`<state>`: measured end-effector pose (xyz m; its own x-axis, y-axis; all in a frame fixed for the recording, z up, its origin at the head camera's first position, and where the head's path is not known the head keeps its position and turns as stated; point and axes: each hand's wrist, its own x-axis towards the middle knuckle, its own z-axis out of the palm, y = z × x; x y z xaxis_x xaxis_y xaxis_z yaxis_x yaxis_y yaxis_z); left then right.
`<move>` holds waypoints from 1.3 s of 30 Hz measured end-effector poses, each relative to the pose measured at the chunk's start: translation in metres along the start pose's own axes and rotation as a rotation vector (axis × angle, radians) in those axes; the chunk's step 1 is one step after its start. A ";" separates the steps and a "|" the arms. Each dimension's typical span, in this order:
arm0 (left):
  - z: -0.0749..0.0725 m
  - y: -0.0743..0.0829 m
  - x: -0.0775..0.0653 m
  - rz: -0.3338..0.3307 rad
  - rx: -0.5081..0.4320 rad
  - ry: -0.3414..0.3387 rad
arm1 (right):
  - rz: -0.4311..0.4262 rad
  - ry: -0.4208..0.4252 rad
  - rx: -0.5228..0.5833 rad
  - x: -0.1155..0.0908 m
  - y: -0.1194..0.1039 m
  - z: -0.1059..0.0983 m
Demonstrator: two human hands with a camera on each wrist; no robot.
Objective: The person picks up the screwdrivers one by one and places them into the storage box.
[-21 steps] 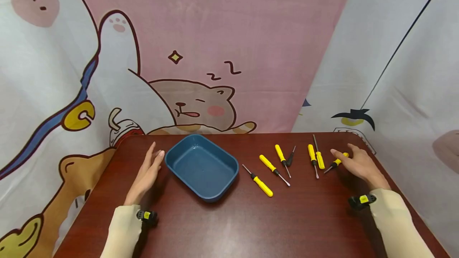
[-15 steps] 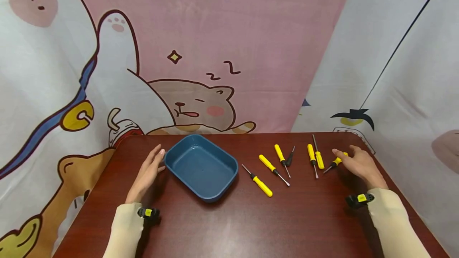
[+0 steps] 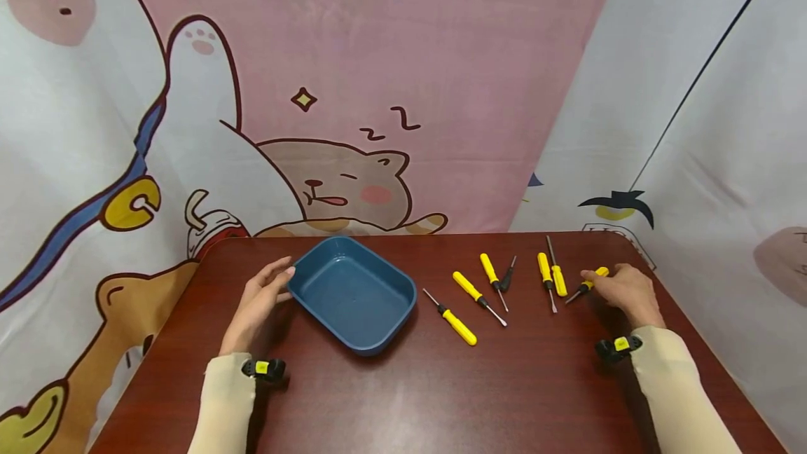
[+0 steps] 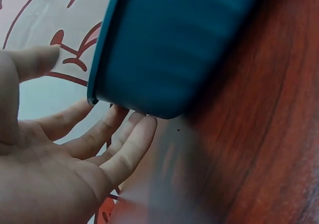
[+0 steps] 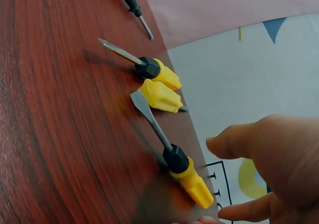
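My left hand (image 3: 253, 307) is at the left end of a blue rectangular tray (image 3: 356, 296). In the left wrist view its fingertips (image 4: 144, 127) meet the tray's outer wall, while the thumb (image 4: 40, 62) stands apart from the rim. Over at the right, my right hand (image 3: 630, 293) hovers at a short screwdriver (image 3: 588, 286) with a yellow handle and black collar. The right wrist view has the thumb (image 5: 232, 142) and a finger spread either side of this handle, with a gap between thumb and handle. Some right fingers are cut off by the frame.
Several more screwdrivers lie on the brown table (image 3: 403, 405): a yellow pair (image 3: 548, 275) beside the right hand, and others, including a small black one (image 3: 508, 277), between there and the tray. A cartoon-printed cloth (image 3: 473, 90) hangs behind the table.
My left hand has moved in to the right, up to the tray's wall. My right hand has lowered and shifted slightly left, closer to the short screwdriver. Tray and screwdrivers stay in place.
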<state>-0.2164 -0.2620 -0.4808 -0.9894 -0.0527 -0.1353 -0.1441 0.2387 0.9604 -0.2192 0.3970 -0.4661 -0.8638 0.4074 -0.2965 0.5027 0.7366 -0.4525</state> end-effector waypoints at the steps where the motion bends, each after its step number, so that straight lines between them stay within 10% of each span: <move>1: -0.001 0.000 -0.001 0.002 0.006 0.006 | -0.010 0.006 -0.003 0.000 -0.001 0.001; 39: -0.005 0.000 -0.004 -0.115 -0.252 0.037 | -0.027 -0.025 0.036 0.009 -0.014 0.006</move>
<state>-0.2125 -0.2671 -0.4793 -0.9648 -0.1020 -0.2425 -0.2417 -0.0199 0.9701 -0.2340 0.3867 -0.4675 -0.8762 0.3735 -0.3046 0.4804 0.7268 -0.4908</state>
